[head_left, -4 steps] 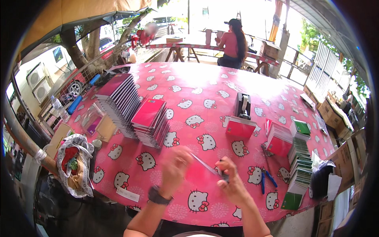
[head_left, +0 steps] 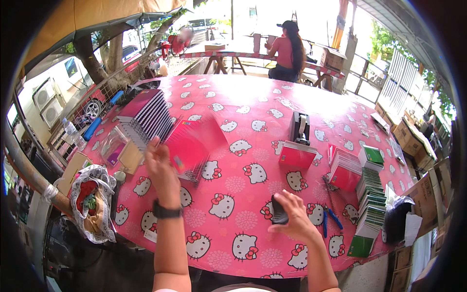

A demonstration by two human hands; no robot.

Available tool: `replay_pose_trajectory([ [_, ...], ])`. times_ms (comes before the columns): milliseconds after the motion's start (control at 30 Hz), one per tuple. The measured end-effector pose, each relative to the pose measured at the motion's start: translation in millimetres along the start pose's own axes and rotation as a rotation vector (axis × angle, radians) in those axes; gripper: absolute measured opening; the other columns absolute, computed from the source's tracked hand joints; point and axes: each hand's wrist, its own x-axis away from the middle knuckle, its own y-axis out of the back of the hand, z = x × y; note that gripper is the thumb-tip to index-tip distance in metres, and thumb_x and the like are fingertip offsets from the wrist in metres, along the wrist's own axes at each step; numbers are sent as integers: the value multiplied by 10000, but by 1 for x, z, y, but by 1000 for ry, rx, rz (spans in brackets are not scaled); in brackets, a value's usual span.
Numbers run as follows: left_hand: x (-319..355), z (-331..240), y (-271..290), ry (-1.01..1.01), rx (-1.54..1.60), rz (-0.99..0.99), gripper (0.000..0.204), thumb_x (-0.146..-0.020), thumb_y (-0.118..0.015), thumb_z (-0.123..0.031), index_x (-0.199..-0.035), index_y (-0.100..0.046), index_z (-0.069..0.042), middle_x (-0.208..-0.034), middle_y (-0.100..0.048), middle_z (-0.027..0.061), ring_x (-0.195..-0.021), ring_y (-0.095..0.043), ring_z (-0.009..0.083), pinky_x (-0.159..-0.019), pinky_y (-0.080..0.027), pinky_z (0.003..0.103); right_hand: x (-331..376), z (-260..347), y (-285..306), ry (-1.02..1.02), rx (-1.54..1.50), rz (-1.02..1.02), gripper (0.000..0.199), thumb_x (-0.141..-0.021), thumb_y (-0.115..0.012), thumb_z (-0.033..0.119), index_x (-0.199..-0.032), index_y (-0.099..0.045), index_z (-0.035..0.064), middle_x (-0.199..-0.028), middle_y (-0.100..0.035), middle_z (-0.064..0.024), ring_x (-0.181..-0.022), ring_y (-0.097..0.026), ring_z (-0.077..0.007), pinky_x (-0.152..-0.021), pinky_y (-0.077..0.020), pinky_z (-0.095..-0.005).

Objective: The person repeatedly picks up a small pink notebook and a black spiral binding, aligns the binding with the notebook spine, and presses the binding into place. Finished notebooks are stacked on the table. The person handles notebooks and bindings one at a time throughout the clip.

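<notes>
- Head view: a blurred red notebook (head_left: 187, 155) is seen over the stack of red spiral notebooks (head_left: 195, 176).
- Its left edge is met by the left hand (head_left: 163, 171); whether gripped or released cannot be told.
- A dark ridged object (head_left: 278, 212) is pinched by the right hand (head_left: 296, 215).
- Blue-handled pliers (head_left: 325, 225) are laid near green notebooks (head_left: 369, 210).

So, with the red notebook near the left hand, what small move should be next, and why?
I'd probably have the left hand settle the red notebook onto the stack of spiral notebooks and square it there. The notebook looks blurred and askew, overlapping that stack in view, while the right hand is well apart, holding a small dark object.
</notes>
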Motion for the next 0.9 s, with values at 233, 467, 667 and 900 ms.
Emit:
replay_pose_trajectory([
  [233, -70, 45, 24, -40, -453, -110, 216, -910, -586, -72, -1120, -630, -51, -937, -578, 10, -744, -550, 87, -612, -491, 238, 1, -49, -33, 94, 190, -134, 551, -616, -804, 179, -1127, -599, 207, -1316, -422, -122, -1232, -352, -345, -991, -360, -507],
  [467, -62, 34, 36, -537, -1300, -50, 318, -863, -656, -194, -1117, -606, -8, -989, -628, 133, -868, -601, 265, -730, -496, 368, -1, -62, -9, 97, 293, -289, 550, -669, -779, 411, -1099, -620, 107, -1192, -536, -95, -1144, -449, -312, -985, -267, -480],
  [667, -25, 26, 35, -678, -1135, 20, 273, -851, -639, -146, -1088, -590, -19, -970, -581, 108, -878, -562, 256, -755, -472, 376, -112, -109, 27, 145, 394, -655, 238, -760, -691, 184, -979, -652, 100, -1050, -612, -21, -1013, -524, -232, -867, -368, -404],
  [900, 48, 8, 56, -487, -1030, 153, 139, -803, -623, -45, -942, -620, -41, -976, -588, 92, -913, -567, 250, -759, -458, 366, -168, -147, 37, 103, 637, -703, 162, -765, -633, 89, -924, -647, 114, -940, -604, -21, -946, -540, -227, -843, -405, -377],
])
